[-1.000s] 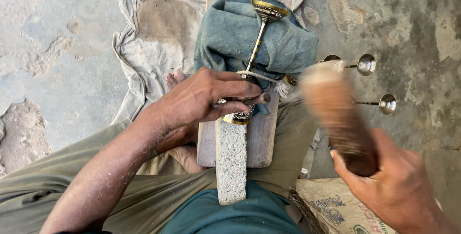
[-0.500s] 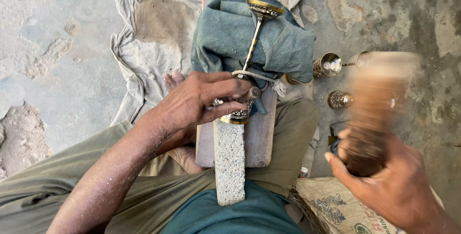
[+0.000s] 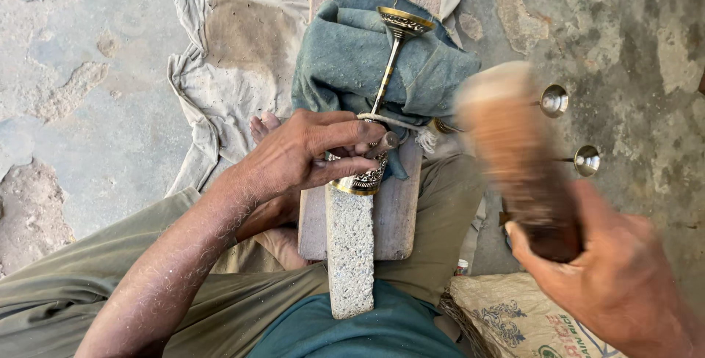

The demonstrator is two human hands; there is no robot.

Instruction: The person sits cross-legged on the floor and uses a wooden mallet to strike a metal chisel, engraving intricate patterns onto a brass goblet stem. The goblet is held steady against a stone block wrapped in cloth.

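Observation:
My left hand (image 3: 308,156) pinches a small metal punch (image 3: 383,143) against the engraved base of a tall brass goblet-shaped piece (image 3: 389,57). The piece lies along a grey stone bar (image 3: 350,248) on a wooden board (image 3: 400,215), its cup end resting on a blue-green cloth (image 3: 345,57). My right hand (image 3: 617,284) grips the handle of a wooden mallet (image 3: 510,145), which is blurred with motion to the right of the piece and raised above it.
Two small shiny metal cups on stems (image 3: 552,99) (image 3: 586,160) lie on the concrete floor at right. A pale rag (image 3: 220,71) is spread under the board. A printed woven sack (image 3: 514,317) lies by my right knee.
The mallet has swung: it was low near the piece, rose to the right, and is now coming back leftward. My left hand has stayed on the punch.

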